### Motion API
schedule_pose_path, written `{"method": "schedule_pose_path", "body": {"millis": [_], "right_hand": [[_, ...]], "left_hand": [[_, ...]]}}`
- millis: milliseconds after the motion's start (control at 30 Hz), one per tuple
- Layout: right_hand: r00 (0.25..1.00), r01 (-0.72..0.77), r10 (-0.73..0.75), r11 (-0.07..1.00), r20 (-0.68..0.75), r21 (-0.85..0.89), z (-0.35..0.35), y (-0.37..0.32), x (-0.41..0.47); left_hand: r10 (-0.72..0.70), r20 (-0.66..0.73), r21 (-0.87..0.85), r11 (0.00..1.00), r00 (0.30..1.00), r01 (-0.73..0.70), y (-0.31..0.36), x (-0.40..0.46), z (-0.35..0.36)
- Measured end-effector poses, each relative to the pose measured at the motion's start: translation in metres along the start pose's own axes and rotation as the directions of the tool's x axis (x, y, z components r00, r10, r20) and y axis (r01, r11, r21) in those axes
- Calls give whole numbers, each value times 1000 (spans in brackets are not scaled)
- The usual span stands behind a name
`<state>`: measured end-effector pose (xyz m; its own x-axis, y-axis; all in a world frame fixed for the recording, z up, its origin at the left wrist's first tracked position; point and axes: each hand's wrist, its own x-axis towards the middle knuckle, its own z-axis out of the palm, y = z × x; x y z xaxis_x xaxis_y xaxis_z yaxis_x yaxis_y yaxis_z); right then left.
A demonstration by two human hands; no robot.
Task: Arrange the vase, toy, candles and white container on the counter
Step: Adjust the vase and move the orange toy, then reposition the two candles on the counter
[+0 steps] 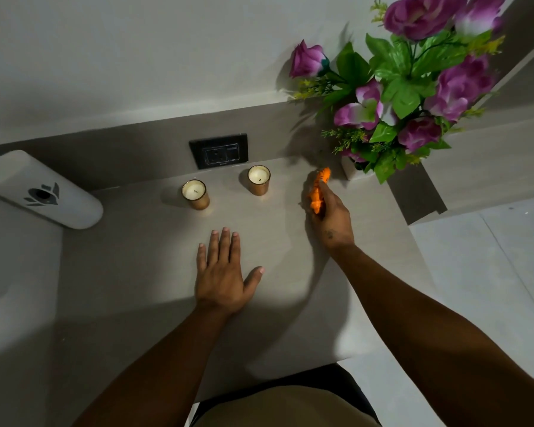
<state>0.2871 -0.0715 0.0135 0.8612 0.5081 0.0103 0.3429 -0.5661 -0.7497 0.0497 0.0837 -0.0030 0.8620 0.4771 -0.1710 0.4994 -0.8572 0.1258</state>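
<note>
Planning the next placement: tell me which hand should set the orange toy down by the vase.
Right. The right hand already grips the orange toy just beside the vase; the left hand lies flat and empty on the counter, farther away.

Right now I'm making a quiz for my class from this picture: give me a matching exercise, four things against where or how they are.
Things:
1. orange toy
2. left hand
3. vase of purple flowers
4. white container

Places or states:
A. far left of the counter
B. held in the right hand
C. back right corner
D. flat, palm down, holding nothing

Pairs: 1-B, 2-D, 3-C, 4-A
</note>
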Motion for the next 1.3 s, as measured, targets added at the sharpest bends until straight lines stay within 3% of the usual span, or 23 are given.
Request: {"method": "schedule_pose_path", "body": {"millis": [200, 267, 367, 433, 533, 633, 767, 967, 1133, 1300], "right_hand": [[994, -111, 110, 992, 16, 66, 3, -3, -10], [994, -108, 108, 994, -7, 6, 9, -4, -33], [1000, -25, 19, 964, -24, -265, 25, -3, -84], [993, 103, -71, 897, 90, -429, 39, -5, -122], [951, 274, -139, 793, 276, -545, 55, -6, -155], [937, 296, -112, 757, 331, -582, 60, -12, -149], [927, 296, -88, 771, 366, -564, 68, -23, -124], [961, 182, -63, 877, 269, -445, 87, -55, -64], [988, 12, 26, 969, 150, -248, 98, -74, -14], [996, -78, 79, 995, 30, -57, 99, -83, 16]], "left_hand": [[0, -5, 4, 1000, 1000, 0, -1, 0, 2], [-3, 0, 8, 1000, 1000, 3, -1, 0, 2], [8, 7, 5, 1000, 1000, -8, -1, 0, 1], [11, 11, 12, 1000, 1000, -11, -5, -3, 2], [-48, -6, 0, 999, 999, 48, -19, -12, 4], [-86, -2, -14, 996, 996, 85, -30, -19, 4], [-105, -4, -40, 994, 995, 104, -30, -15, 2], [-282, -30, -171, 947, 959, 273, -47, 11, -11], [-394, -65, -348, 870, 917, 349, -75, 47, -23], [-464, -136, -547, 772, 876, 324, -90, 79, -32]]}}
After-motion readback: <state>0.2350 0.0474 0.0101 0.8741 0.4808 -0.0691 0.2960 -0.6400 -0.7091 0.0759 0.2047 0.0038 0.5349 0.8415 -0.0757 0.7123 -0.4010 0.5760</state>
